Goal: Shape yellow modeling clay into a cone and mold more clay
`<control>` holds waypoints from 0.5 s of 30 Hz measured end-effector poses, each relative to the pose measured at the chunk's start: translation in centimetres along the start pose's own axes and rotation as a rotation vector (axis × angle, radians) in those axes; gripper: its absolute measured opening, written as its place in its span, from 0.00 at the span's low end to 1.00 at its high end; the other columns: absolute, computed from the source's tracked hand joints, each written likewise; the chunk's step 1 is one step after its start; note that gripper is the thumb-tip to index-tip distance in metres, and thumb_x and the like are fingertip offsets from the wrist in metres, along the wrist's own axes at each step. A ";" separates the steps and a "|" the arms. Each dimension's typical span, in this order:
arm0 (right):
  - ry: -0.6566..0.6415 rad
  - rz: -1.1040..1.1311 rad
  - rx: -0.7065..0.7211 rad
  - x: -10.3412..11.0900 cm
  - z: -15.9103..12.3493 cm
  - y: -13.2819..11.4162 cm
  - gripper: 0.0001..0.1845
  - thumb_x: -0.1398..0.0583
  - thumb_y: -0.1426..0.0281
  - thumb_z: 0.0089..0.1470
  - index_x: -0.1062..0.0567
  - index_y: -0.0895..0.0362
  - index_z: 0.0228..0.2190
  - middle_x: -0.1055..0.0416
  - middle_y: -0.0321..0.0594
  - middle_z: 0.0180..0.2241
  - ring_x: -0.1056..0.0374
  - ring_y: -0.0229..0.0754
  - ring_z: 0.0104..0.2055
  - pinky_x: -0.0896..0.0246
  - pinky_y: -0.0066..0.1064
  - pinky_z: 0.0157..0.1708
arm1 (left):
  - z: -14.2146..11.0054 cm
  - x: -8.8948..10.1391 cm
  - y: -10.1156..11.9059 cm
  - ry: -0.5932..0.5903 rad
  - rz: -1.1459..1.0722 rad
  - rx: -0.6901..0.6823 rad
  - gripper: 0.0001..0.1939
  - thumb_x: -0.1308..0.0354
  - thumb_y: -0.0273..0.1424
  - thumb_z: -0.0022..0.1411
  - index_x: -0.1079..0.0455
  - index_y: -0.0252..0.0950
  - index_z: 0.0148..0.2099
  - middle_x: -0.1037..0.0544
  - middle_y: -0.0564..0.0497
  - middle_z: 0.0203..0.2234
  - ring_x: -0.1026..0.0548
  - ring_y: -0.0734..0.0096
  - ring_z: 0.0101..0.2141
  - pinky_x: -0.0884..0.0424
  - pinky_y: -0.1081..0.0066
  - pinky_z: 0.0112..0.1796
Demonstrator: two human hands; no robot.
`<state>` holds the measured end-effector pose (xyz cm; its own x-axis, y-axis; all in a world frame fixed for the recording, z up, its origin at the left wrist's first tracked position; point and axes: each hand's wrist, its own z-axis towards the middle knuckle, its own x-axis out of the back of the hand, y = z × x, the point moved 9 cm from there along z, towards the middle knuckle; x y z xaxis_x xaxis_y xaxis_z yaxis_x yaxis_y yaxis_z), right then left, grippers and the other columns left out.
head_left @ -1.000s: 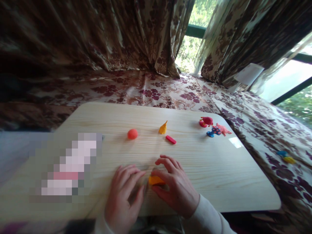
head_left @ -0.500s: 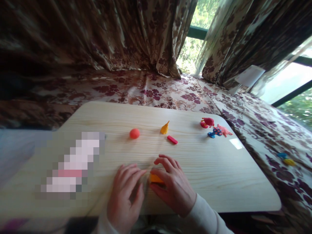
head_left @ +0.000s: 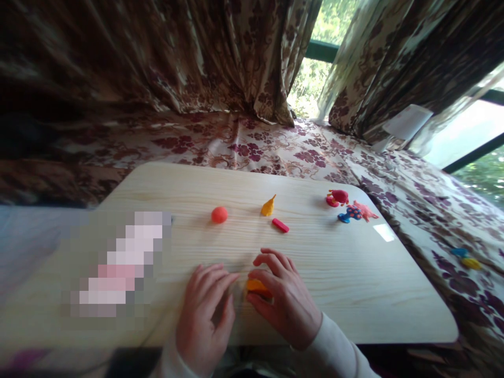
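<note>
Between the thumb and fingers of my right hand [head_left: 289, 294] is an orange piece of modelling clay [head_left: 258, 286], held low over the near part of the table. Its far side is hidden by the fingers. My left hand [head_left: 207, 307] hovers or rests just to the left of it, empty, fingers stretched out and thumb apart. Beyond the hands lie a red bar of clay [head_left: 280, 226], a yellow-orange teardrop-shaped piece [head_left: 268, 206] with a thin pointed tip, and a round orange-red ball [head_left: 219, 214].
Several clay figures stand at the far right of the wooden table [head_left: 346, 299]: a red one [head_left: 337, 197], a blue one with a dotted top [head_left: 350, 213] and a pink one [head_left: 366, 211]. A pixelated patch covers the left. Blue and yellow bits [head_left: 466, 258] lie on the floral cloth.
The view has shifted slightly, so everything sits a little further right. Both hands keep nearly the same pose, and the orange clay stays in my right hand.
</note>
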<state>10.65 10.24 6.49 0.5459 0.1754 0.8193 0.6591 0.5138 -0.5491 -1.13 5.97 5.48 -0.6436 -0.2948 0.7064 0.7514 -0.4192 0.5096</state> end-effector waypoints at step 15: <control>0.028 -0.012 0.010 0.8 -0.6 0.4 0.08 0.36 0.76 0.47 0.23 0.53 0.32 0.28 0.40 0.41 0.40 0.51 0.54 0.42 0.44 0.51 | 0.2 0.0 0.2 -0.006 0.028 -0.019 0.15 0.50 0.22 0.60 0.34 0.37 0.48 0.26 0.47 0.40 0.32 0.61 0.47 0.43 0.55 0.54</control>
<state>11.68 10.04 6.79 0.5521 0.1456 0.8210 0.6605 0.5245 -0.5372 -0.92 6.03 5.66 -0.6212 -0.3014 0.7234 0.7663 -0.4272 0.4800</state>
